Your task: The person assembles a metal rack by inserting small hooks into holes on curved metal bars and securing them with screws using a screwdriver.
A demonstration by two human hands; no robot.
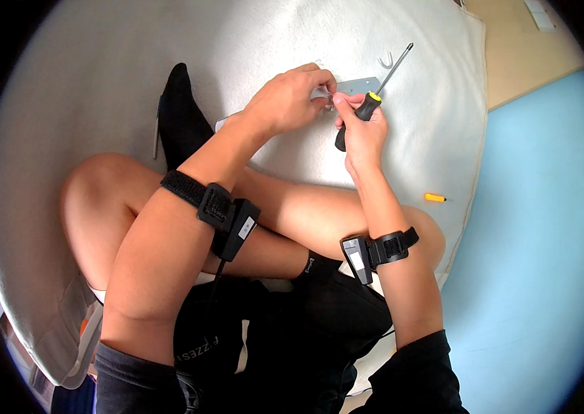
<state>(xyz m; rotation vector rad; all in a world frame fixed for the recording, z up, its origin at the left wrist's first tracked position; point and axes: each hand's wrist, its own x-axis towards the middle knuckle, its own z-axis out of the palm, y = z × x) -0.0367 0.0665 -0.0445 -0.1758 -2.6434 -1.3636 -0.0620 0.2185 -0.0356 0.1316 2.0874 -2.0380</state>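
A screwdriver (369, 103) with a black and yellow handle lies in my right hand (366, 134), its shaft pointing up and to the right. That hand's thumb and forefinger also meet the fingertips of my left hand (290, 100). My left fingers are closed in a pinch around something small and shiny, too small to name. Just behind the fingertips lies a grey metal plate (359, 86) with small holes, partly hidden by my hands. A U-shaped metal hook (386, 61) rests beyond the plate, left of the screwdriver's tip.
A small yellow piece with a dark tip (435, 197) lies on the white cloth (416, 152) near my right knee. A thin metal rod (155, 139) is beside my black sock (183, 114). Beyond the cloth's right edge are a blue surface (533, 207) and a tan board (523, 55).
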